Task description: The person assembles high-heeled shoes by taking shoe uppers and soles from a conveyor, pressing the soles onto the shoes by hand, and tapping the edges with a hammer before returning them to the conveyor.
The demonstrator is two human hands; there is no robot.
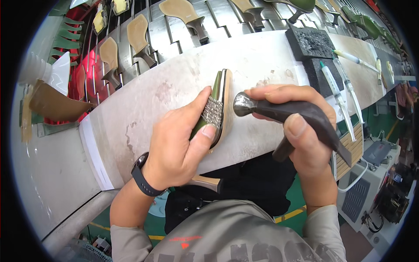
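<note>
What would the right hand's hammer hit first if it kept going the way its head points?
Most likely the shoe held in the left hand: the hammer in the right hand points left at its sole edge, close by.

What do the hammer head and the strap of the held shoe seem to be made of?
Hammer head: probably steel, grey with worn glints. Shoe strap: it looks like a band of small silvery stones or beads, grainy and sparkling; which of the two cannot be told.
</note>
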